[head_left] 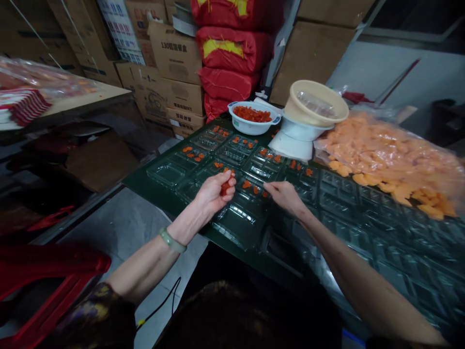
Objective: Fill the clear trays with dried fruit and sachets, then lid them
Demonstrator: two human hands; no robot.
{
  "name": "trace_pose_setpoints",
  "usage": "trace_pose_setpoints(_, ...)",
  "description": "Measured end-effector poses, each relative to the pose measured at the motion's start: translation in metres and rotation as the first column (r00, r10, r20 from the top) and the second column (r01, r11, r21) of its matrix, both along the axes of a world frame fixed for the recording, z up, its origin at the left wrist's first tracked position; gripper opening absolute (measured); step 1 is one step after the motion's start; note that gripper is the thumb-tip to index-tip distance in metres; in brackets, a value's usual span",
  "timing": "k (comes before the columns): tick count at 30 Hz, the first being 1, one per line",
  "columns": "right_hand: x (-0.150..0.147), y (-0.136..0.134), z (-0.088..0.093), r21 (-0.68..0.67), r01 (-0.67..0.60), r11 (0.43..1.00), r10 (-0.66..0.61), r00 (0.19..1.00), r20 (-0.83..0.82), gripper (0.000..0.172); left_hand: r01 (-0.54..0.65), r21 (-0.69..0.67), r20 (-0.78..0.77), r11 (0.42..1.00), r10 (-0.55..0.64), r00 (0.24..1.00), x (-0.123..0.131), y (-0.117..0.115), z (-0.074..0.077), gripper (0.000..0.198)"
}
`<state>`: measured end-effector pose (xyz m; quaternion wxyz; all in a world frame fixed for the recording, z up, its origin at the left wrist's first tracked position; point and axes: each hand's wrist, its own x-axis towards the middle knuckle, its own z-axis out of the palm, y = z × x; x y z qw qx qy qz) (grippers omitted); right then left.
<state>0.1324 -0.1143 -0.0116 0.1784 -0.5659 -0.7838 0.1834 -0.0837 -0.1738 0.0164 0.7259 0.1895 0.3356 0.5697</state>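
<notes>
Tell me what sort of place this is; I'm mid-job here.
Probably a small food-packing workshop or storeroom: stacked cardboard cartons, a large clear bag of orange pieces, and rows of clear plastic trays holding red-orange pieces.

We see red-orange pieces heaped in a white bowl at upper centre, with the same colour dotted across clear trays. Above them, red sacks carry yellow patches. At right, pale orange slices fill a clear bag. At lower left, our dark sleeve shows purple and yellow flowers, below a pale green bangle.
</notes>
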Motion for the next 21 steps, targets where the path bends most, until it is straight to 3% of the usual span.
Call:
trace_pose_setpoints(6,0.008,0.000,-0.003,-0.021,-0.071,0.997,0.069,0.995,-0.068,0.020,0.011,0.035,-0.179,0.999,-0.005,0.984,0.008,-0.010,-0.004,0.011)
trace_pose_setpoints(9,0.006,-0.009,-0.001,-0.031,-0.024,0.999,0.023,1.000,-0.012,0.035,0.038,0.016,-0.257,0.999,-0.033,0.966,0.021,-0.023,-0.005,0.012)
trace_pose_setpoints(11,0.000,-0.023,0.008,0.014,0.016,1.000,-0.014,0.992,-0.124,0.048,0.078,-0.004,-0.268,0.997,-0.077,0.960,0.032,-0.033,-0.007,0.018)
trace_pose_setpoints(13,-0.008,-0.043,0.021,-0.012,-0.074,0.997,0.067,0.948,-0.311,0.046,0.095,-0.003,-0.236,0.995,-0.093,0.967,0.043,-0.043,-0.010,0.027)
trace_pose_setpoints(16,-0.021,-0.073,0.038,-0.131,-0.323,0.937,0.233,0.860,-0.454,0.032,0.048,0.046,-0.165,0.998,-0.040,0.985,0.050,-0.054,-0.015,0.036)
trace_pose_setpoints(21,-0.043,-0.104,0.038,-0.252,-0.386,0.888,0.192,0.807,-0.558,0.020,0.028,-0.006,-0.179,1.000,-0.029,0.983,0.040,-0.075,-0.013,0.036)
